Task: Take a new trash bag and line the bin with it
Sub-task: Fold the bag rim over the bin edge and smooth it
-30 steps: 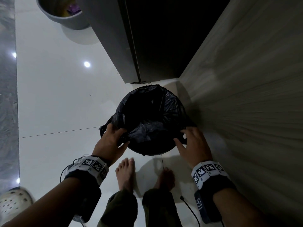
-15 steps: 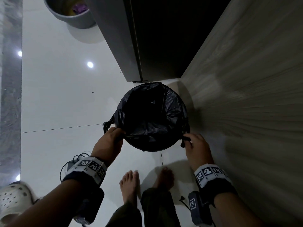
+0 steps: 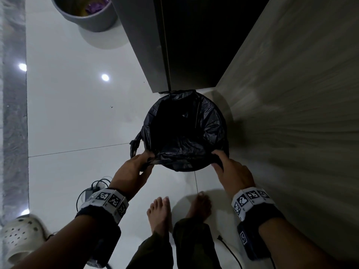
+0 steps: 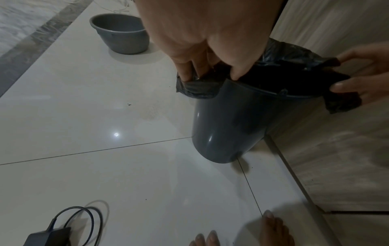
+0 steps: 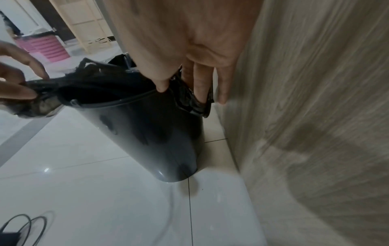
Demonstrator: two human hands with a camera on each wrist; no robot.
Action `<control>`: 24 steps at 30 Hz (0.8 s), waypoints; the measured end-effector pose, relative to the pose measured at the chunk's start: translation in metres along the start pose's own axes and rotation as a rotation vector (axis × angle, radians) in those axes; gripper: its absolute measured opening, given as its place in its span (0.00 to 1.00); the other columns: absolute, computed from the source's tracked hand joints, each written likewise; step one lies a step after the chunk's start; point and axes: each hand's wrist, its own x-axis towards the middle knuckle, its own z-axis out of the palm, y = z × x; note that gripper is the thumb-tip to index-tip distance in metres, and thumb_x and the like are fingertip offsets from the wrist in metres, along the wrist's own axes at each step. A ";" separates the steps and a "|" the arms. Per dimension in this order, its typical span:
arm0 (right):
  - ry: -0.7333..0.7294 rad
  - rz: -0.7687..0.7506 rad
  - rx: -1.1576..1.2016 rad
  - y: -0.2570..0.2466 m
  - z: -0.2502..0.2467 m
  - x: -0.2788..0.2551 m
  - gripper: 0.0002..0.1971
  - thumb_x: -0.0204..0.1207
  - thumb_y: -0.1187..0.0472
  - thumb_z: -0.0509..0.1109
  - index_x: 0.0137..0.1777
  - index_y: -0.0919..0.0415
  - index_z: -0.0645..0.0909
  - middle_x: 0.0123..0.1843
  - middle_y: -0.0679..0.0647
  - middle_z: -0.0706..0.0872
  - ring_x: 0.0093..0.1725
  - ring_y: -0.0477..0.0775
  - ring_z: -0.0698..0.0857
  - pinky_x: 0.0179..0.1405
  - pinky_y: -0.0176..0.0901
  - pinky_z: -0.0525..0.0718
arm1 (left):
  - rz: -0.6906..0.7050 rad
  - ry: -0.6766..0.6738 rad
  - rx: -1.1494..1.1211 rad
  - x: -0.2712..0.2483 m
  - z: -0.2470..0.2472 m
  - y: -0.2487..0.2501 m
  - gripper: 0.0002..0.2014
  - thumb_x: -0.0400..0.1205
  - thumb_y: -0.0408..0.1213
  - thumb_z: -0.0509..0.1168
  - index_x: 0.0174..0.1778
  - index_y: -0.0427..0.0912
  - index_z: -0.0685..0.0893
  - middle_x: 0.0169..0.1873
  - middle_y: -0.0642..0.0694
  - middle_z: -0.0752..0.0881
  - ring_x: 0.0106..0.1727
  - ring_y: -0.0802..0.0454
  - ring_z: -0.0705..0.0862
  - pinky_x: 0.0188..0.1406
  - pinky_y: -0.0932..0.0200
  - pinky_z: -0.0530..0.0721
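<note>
A dark grey bin point(image 4: 227, 126) point(image 5: 151, 138) stands on the white floor against a wood-grain panel. A black trash bag point(image 3: 184, 131) point(image 4: 294, 73) point(image 5: 92, 83) lies inside it, its mouth spread over the rim. My left hand point(image 3: 136, 167) point(image 4: 210, 73) pinches the bag's edge at the near left of the rim, folding it over the outside. My right hand point(image 3: 227, 166) point(image 5: 189, 89) grips the bag's edge at the near right, thumb inside the rim and fingers outside. One bag handle point(image 3: 135, 144) hangs loose on the left.
A second grey bucket point(image 3: 87, 14) point(image 4: 120, 33) with rubbish stands farther off on the left. A dark cabinet point(image 3: 194, 41) rises just behind the bin, the wood panel point(image 3: 291, 113) to its right. A charger and cable point(image 4: 63, 229) lie near my bare feet point(image 3: 159, 214); a sandal point(image 3: 19, 235) lies at left.
Both hands have shifted outward along the near rim, pulling the bag's mouth wider and flatter over the bin. The view has shifted a little.
</note>
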 end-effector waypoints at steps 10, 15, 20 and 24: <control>0.114 0.050 0.574 0.016 0.004 -0.011 0.08 0.75 0.64 0.69 0.44 0.47 0.81 0.44 0.47 0.89 0.49 0.46 0.87 0.49 0.43 0.85 | 0.162 0.031 -0.020 -0.007 0.009 0.000 0.04 0.75 0.34 0.63 0.37 0.48 0.78 0.34 0.57 0.83 0.36 0.53 0.84 0.36 0.48 0.85; 0.056 0.068 0.462 0.023 0.014 -0.010 0.15 0.75 0.66 0.66 0.41 0.40 0.78 0.46 0.44 0.88 0.50 0.48 0.87 0.50 0.47 0.85 | 0.073 -0.089 0.113 -0.013 0.021 -0.010 0.04 0.73 0.39 0.63 0.39 0.54 0.77 0.38 0.66 0.81 0.36 0.55 0.81 0.35 0.54 0.83; -0.041 0.134 0.248 0.024 0.021 0.007 0.07 0.78 0.60 0.62 0.52 0.53 0.80 0.56 0.53 0.88 0.52 0.57 0.85 0.50 0.51 0.84 | -0.159 -0.116 0.202 0.002 0.035 -0.016 0.04 0.76 0.38 0.65 0.41 0.50 0.84 0.48 0.59 0.85 0.51 0.49 0.85 0.41 0.58 0.78; -0.039 0.292 0.234 0.017 0.025 0.025 0.11 0.79 0.55 0.59 0.53 0.57 0.79 0.60 0.57 0.85 0.54 0.61 0.83 0.48 0.47 0.77 | -0.249 -0.097 0.234 0.018 0.042 -0.014 0.07 0.78 0.41 0.64 0.46 0.54 0.87 0.56 0.60 0.85 0.57 0.51 0.84 0.42 0.61 0.74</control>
